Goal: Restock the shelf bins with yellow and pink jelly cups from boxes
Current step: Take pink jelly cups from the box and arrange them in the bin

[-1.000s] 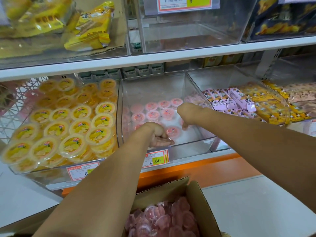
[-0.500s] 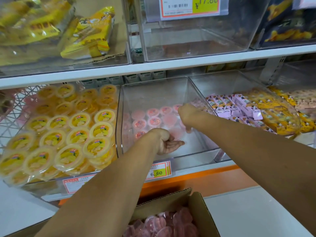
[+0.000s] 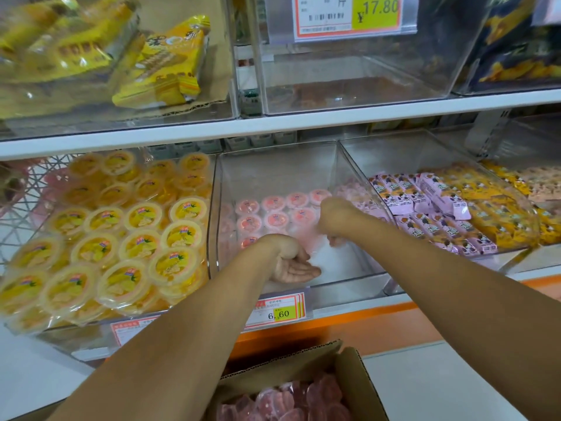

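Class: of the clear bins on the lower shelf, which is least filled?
The middle bin: pink jelly cups cover only its back; the yellow-cup bin and purple-packet bin are well filled.

Round yellow sealed plastic jelly cups [image 3: 121, 238] are filling the left clear shelf bin [image 3: 60, 334], while pink jelly cups [image 3: 276, 212] are sitting lid-up in rows at the back of the middle clear bin [image 3: 273, 168], others lying heaped in an open cardboard box [image 3: 358, 387] below.

Fitted with white shelf boards [image 3: 303, 123], two tiers; orange strip [image 3: 379, 326] along lower edge. Pale surface [image 3: 455, 387] below. Lit evenly.
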{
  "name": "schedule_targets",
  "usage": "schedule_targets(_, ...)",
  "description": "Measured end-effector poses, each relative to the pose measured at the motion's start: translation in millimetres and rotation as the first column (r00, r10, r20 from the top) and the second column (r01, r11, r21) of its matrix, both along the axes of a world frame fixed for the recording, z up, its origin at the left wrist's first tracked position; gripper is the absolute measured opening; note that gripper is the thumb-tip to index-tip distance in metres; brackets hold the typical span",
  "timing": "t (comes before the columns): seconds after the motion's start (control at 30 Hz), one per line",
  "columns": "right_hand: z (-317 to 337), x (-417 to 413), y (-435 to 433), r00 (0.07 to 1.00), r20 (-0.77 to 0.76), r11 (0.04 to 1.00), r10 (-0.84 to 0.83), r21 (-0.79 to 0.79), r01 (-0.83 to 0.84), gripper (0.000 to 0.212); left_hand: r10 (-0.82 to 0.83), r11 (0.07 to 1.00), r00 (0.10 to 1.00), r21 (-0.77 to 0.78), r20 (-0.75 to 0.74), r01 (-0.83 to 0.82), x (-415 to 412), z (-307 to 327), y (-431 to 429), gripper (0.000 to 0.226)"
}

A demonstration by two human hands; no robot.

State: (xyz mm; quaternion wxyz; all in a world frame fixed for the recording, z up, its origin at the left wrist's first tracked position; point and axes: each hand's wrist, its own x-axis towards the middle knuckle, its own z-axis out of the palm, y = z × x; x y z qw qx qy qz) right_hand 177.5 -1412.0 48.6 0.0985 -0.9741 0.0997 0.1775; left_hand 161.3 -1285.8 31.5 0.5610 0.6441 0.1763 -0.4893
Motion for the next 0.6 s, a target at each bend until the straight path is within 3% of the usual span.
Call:
schedule_targets(0.1, -7.6, -13.8, 2.1, 0.962, -0.217, 0.926, -0.164, 0.301, 0.226, 0.041, -0.207, 0.954, 0.944, 0.266, 0.259, 0.136, -3.8, 10.4, 5.9, 0.020)
schedule_targets(0.17, -7.2, -20.2, 2.9, 0.952, -0.218, 0.887, -0.216, 0.364, 0.284, 0.042, -0.351, 0.879, 0.832, 0.458, 0.430, 0.134, -3.0, 17.1, 15.3, 0.020)
schedule_targets(0.27, 3.0, -30.0, 7.4, 0.969, -0.162, 0.916, -0.189, 0.326, 0.233, 0.040, -0.537, 0.763, 0.664, 0.636, 0.520, 0.119, -5.5, 30.7, 32.7, 0.018)
schedule_targets(0.37, 26.0, -52.6, 13.5, 0.995, 0.060, 0.984, -0.077, 0.166, 0.066, 0.029, -0.404, 0.886, 0.507, 0.464, 0.762, 0.009, -32.0, 52.3, 54.6, 0.013)
schedule_targets(0.47, 54.8, -96.4, 18.3, 0.942, 0.321, 0.993, 0.093, 0.037, -0.111, 0.017, -0.248, 0.967, 0.325, 0.255, 0.913, 0.020, -85.7, 71.7, 75.7, 0.020)
schedule_targets(0.53, 64.8, -130.5, 20.9, 0.933, 0.269, 0.942, 0.240, 0.170, -0.291, 0.009, -0.248, 0.968, 0.358, 0.221, 0.900, 0.116, -117.0, 65.7, 91.0, 0.024)
schedule_targets(0.6, 59.9, -162.3, 27.5, 0.919, 0.073, 0.843, 0.388, 0.375, -0.386, 0.017, -0.355, 0.932, 0.477, 0.269, 0.804, 0.242, -137.0, 41.5, 104.8, 0.024)
